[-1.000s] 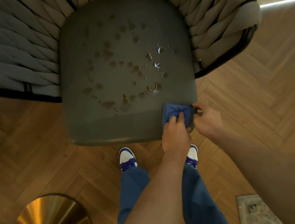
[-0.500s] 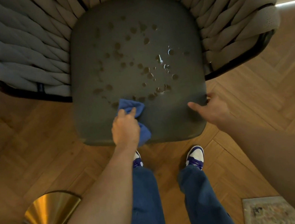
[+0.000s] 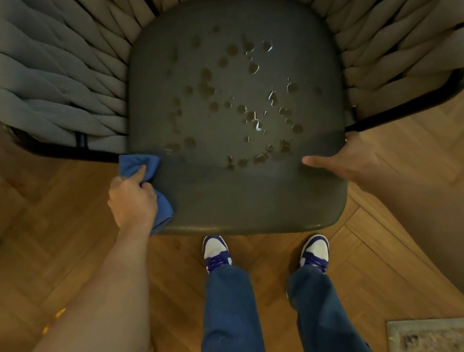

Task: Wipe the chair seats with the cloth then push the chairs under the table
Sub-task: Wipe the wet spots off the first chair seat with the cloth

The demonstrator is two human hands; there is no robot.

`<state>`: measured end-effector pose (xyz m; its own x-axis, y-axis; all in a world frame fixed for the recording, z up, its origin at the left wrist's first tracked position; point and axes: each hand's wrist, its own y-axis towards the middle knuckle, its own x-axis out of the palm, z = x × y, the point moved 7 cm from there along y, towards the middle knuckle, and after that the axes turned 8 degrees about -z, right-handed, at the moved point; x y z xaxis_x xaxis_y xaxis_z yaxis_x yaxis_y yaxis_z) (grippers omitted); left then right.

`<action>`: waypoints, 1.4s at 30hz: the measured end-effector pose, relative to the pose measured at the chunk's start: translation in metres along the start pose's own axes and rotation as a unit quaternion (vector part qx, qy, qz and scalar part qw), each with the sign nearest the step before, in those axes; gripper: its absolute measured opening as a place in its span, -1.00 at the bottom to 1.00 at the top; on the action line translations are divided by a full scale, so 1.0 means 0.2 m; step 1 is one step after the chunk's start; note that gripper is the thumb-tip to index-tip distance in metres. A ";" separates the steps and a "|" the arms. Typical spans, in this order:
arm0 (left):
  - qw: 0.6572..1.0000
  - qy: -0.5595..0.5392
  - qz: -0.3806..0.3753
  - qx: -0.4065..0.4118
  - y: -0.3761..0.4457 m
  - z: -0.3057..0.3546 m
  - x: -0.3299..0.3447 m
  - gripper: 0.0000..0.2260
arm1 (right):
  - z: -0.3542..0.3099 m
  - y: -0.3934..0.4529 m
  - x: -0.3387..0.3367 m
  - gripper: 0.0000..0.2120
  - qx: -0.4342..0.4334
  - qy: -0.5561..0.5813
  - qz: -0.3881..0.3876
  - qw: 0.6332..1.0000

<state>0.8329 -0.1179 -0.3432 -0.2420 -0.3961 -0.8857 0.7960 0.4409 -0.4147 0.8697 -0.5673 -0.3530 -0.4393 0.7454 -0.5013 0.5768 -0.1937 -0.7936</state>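
On a herringbone wood floor, seen from the head camera, a person stands at the front of a grey armchair whose seat (image 3: 235, 131) is spattered with wet droplets (image 3: 253, 110) across its middle and rear. The left hand (image 3: 131, 201) grips a bunched blue cloth (image 3: 143, 172) at the seat's front-left edge, fingers curled into the fabric, part of the cloth hanging over the rim. The right hand (image 3: 342, 158) rests on the front-right edge beside the dark frame rail (image 3: 399, 112), thumb stretched across the surface; the fingers drop out of sight over the side, so whether they clasp the edge cannot be told.

A smoother, duller band along the front of the seat suggests only that strip has been wiped; most of the spots remain, and pushing the chair in has not begun. No table top is in view.

The woven backrest (image 3: 70, 89) wraps three sides of the seat, leaving the front as the open approach. Bare floor lies either side of the shoes (image 3: 216, 253); a rug corner (image 3: 439, 338) sits at lower right, well apart from the chair.
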 end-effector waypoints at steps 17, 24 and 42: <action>0.979 -0.102 -0.123 0.129 -0.43 0.96 0.44 -0.67 | 0.04 -0.01 -0.07 -0.32 0.003 0.096 0.020 0.995; 0.951 -0.078 -0.192 0.228 -0.70 1.45 0.68 -0.74 | 0.06 0.02 -0.09 -0.32 -0.012 0.064 0.009 0.998; 0.965 0.071 -0.170 0.187 -0.45 1.16 0.51 -0.60 | -0.01 0.08 -0.10 -0.10 -0.009 0.011 -0.030 0.999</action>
<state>0.8660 -0.3841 -0.3477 -0.5761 -0.3412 -0.7428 0.7957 -0.0260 -0.6052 0.8888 -0.5839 -0.3549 -0.4584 0.7696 -0.4445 0.5618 -0.1366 -0.8159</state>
